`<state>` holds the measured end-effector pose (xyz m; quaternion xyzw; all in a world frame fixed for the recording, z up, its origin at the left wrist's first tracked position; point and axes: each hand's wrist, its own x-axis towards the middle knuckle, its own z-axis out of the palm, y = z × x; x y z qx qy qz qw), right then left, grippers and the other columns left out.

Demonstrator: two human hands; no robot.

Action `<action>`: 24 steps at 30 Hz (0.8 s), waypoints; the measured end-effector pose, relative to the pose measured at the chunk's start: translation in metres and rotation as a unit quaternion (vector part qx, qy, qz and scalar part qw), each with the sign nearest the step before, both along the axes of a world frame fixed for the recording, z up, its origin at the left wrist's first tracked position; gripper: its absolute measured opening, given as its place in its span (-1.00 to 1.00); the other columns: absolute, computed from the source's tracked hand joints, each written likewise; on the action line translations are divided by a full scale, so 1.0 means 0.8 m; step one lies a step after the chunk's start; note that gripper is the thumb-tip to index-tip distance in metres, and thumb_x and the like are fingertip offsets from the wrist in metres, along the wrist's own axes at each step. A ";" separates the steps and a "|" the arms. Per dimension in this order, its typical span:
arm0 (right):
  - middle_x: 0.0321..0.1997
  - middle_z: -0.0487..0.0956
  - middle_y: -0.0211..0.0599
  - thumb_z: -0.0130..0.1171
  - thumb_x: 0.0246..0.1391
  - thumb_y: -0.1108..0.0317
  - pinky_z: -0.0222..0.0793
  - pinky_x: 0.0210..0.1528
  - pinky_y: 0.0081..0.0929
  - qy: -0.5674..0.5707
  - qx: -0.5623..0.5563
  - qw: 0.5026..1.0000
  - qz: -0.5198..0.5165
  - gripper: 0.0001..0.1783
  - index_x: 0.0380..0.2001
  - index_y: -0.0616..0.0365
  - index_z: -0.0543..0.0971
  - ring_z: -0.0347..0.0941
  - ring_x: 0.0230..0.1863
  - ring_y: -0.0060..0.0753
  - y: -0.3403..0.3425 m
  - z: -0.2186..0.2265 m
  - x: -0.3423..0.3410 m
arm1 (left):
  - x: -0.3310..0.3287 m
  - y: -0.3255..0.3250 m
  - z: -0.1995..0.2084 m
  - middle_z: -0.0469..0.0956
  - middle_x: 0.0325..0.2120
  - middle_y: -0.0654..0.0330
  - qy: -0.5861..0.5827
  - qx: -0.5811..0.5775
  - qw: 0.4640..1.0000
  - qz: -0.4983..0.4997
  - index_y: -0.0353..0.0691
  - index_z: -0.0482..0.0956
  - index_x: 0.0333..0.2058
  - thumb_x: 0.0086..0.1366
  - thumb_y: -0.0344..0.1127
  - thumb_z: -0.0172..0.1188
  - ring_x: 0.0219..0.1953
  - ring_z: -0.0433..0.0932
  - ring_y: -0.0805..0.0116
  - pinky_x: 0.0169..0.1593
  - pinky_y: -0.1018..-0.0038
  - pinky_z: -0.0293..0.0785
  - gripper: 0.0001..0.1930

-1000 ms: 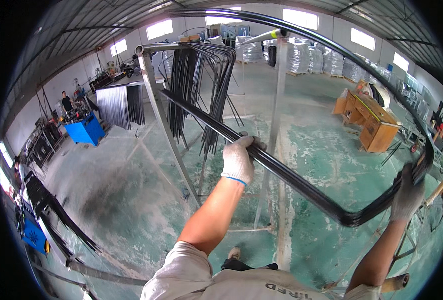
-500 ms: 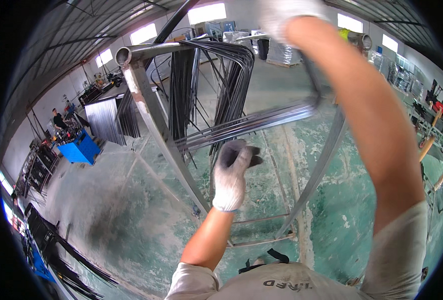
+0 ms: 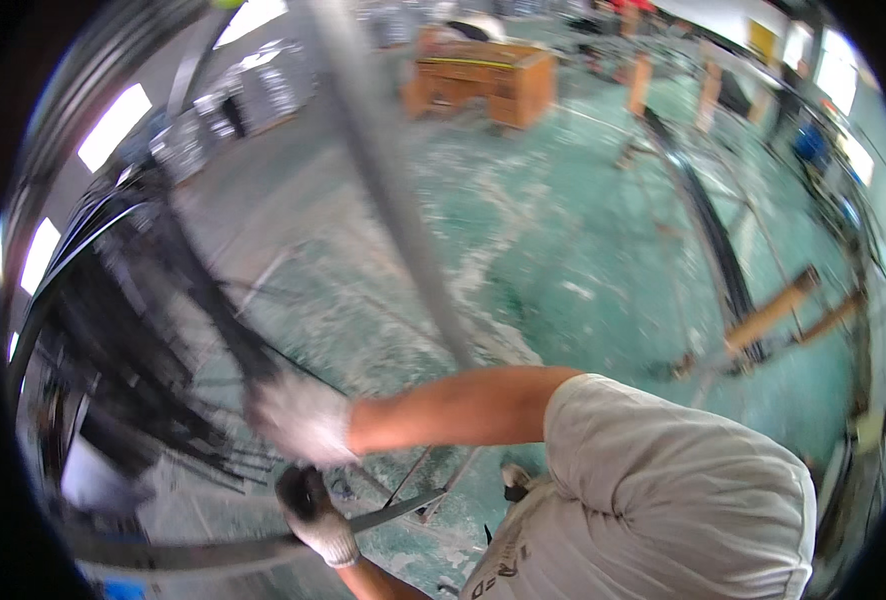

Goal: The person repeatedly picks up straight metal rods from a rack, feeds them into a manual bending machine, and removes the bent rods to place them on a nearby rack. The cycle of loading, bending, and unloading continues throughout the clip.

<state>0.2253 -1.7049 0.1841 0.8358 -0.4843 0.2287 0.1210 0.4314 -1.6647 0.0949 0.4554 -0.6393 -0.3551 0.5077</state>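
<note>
My right hand [image 3: 298, 415], in a white glove, reaches across to the left, at the lower end of a dark bundle of bent metal rods [image 3: 208, 280]. Motion smears its fingers, so I cannot tell whether they hold the rods. Just below it is my left hand [image 3: 318, 515], in a white glove with a dark palm. Its fingers look curled in; anything inside them is hidden. Beside the left hand runs a grey metal bar [image 3: 398, 512] of the stand. More dark rods [image 3: 103, 340] hang in a thick cluster at the far left, their bends at the top.
A blurred grey post [image 3: 393, 190] of the stand rises in front of me. Farther off are a wooden desk [image 3: 528, 90] and wrapped silvery packages [image 3: 273, 85]. At the right, long dark bars [image 3: 708, 225] lie across supports with wooden posts [image 3: 773, 310].
My view has swung to the right, putting the stand and rods at the left. My right hand has come down from high up to just above my left hand.
</note>
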 end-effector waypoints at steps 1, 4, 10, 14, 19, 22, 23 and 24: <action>0.25 0.60 -0.08 0.23 0.28 0.14 0.49 0.22 0.05 -0.003 0.130 0.990 0.046 -0.54 0.15 0.13 0.69 0.55 0.25 0.00 0.045 -0.032 -0.032 | -0.015 0.008 -0.025 0.60 -0.11 0.16 0.052 0.094 0.994 0.008 -0.44 0.56 0.03 0.55 -0.48 0.27 -0.08 0.57 0.31 0.11 0.30 0.58 -0.81; -0.17 0.71 -0.17 0.26 0.27 0.29 0.63 -0.04 0.03 -0.125 0.175 0.976 0.015 -0.70 0.04 -0.08 0.73 0.69 -0.10 0.04 0.196 -0.226 -0.129 | -0.012 0.046 -0.179 0.64 -0.18 0.14 0.105 0.283 0.953 -0.029 -0.41 0.62 0.01 0.47 -0.36 0.27 -0.19 0.62 0.28 -0.06 0.32 0.62 -0.75; 0.09 0.77 -0.02 0.19 0.23 0.34 0.62 0.11 0.02 -0.303 0.430 0.613 -0.590 -0.58 0.13 -0.06 0.75 0.73 0.10 0.16 0.598 -0.339 -0.358 | -0.210 0.208 -0.214 0.74 -0.20 0.00 -0.211 0.374 0.795 -0.428 -0.40 0.69 -0.02 0.34 -0.43 0.45 -0.17 0.78 0.24 -0.04 0.31 0.72 -0.72; -0.04 0.82 -0.05 0.34 0.25 0.17 0.64 0.09 -0.15 -0.442 0.110 0.366 -0.812 -0.70 -0.04 0.01 0.82 0.77 0.03 0.06 0.835 -0.372 -0.418 | -0.377 0.261 -0.195 0.75 -0.17 0.08 -0.220 0.227 0.754 -0.575 -0.36 0.69 0.03 0.43 -0.37 0.41 -0.10 0.73 0.32 0.06 0.38 0.63 -0.73; -0.01 0.82 -0.06 0.40 0.25 0.10 0.63 0.15 -0.17 -0.458 0.066 0.258 -0.848 -0.64 0.00 0.06 0.82 0.77 0.07 0.02 1.053 -0.422 -0.515 | -0.620 0.355 -0.076 0.71 -0.15 0.12 -0.181 0.169 0.763 -0.596 -0.37 0.63 0.01 0.54 -0.36 0.31 -0.11 0.66 0.35 0.10 0.36 0.58 -0.79; 0.06 0.80 -0.02 0.39 0.24 0.05 0.61 0.23 -0.13 -0.437 0.089 0.255 -0.858 -0.58 0.03 0.06 0.81 0.73 0.15 0.04 1.173 -0.462 -0.630 | -0.763 0.465 -0.049 0.69 -0.07 0.11 -0.127 0.149 0.762 -0.617 -0.40 0.59 0.06 0.55 -0.39 0.30 -0.05 0.64 0.33 0.15 0.36 0.55 -0.77; 0.15 0.77 -0.01 0.39 0.23 0.02 0.57 0.30 -0.11 -0.451 0.104 0.242 -0.853 -0.52 0.10 0.05 0.79 0.68 0.24 0.08 1.206 -0.470 -0.678 | -0.813 0.508 -0.042 0.68 -0.05 0.10 -0.111 0.135 0.760 -0.626 -0.40 0.58 0.07 0.55 -0.40 0.30 -0.03 0.63 0.33 0.17 0.36 0.54 -0.76; 0.20 0.75 -0.01 0.41 0.21 -0.01 0.56 0.32 -0.11 -0.450 0.123 0.237 -0.852 -0.46 0.16 0.03 0.76 0.66 0.27 0.09 1.238 -0.487 -0.726 | -0.859 0.557 -0.034 0.68 -0.04 0.09 -0.092 0.119 0.761 -0.631 -0.41 0.58 0.08 0.55 -0.42 0.29 -0.01 0.63 0.33 0.18 0.35 0.54 -0.76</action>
